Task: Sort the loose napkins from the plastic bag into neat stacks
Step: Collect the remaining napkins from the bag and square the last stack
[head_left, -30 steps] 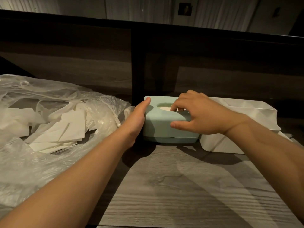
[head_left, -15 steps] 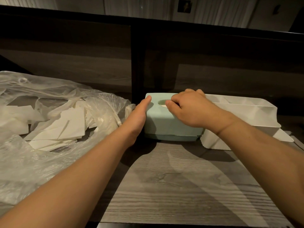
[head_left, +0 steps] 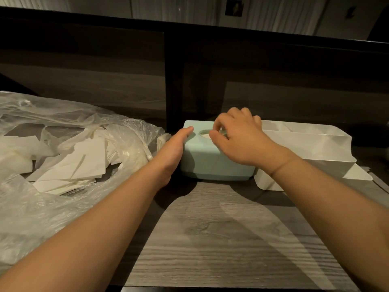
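Note:
A mint green tissue box point(head_left: 210, 163) stands at the back of the wooden table point(head_left: 221, 239). My left hand point(head_left: 171, 150) presses flat against the box's left side, thumb on its top edge. My right hand point(head_left: 237, 135) hovers over the box top with its fingers curled at the oval opening. The thumb tip touches a white napkin point(head_left: 204, 135) showing in that opening; whether the fingers hold it is hidden. On the left lies a clear plastic bag point(head_left: 42, 207) with several loose white napkins point(head_left: 84, 163) inside.
A white plastic organiser tray point(head_left: 315, 144) stands right of the box, touching it. A dark panel wall with a black post point(head_left: 172, 81) rises straight behind. The bag covers the table's left part, and bare wood lies in front of the box.
My right hand was flat on the box top and has risen, its fingers now curled over the opening. My left hand stays against the box's side.

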Available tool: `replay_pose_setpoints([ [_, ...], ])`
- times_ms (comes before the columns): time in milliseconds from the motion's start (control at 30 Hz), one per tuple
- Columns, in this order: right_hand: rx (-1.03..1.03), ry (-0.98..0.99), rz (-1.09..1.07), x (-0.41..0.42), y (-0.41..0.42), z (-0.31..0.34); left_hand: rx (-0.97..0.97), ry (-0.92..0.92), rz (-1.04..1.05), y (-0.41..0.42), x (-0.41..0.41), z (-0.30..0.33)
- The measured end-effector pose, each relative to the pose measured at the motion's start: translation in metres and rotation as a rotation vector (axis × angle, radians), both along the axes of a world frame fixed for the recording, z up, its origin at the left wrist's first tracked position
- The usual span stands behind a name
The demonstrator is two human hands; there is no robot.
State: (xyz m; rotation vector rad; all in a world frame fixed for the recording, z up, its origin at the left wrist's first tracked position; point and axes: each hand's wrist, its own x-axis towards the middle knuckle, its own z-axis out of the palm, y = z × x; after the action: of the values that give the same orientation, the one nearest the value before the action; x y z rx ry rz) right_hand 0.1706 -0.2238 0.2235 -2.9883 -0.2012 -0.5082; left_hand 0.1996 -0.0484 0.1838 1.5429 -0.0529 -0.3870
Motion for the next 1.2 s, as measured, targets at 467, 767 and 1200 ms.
replay_pose_setpoints([
  [467,0.027,0.293,-0.016,0.008,0.005,0.009,-0.019,-0.241,0.103,0.000,0.011,0.006],
  [767,0.103,0.278,-0.043,0.022,-0.002,0.004,0.886,-0.813,-0.278,-0.014,0.023,0.027],
  [1200,0.275,-0.245,-0.340,-0.001,0.024,-0.023,-0.028,-0.341,0.140,-0.010,0.000,-0.017],
])
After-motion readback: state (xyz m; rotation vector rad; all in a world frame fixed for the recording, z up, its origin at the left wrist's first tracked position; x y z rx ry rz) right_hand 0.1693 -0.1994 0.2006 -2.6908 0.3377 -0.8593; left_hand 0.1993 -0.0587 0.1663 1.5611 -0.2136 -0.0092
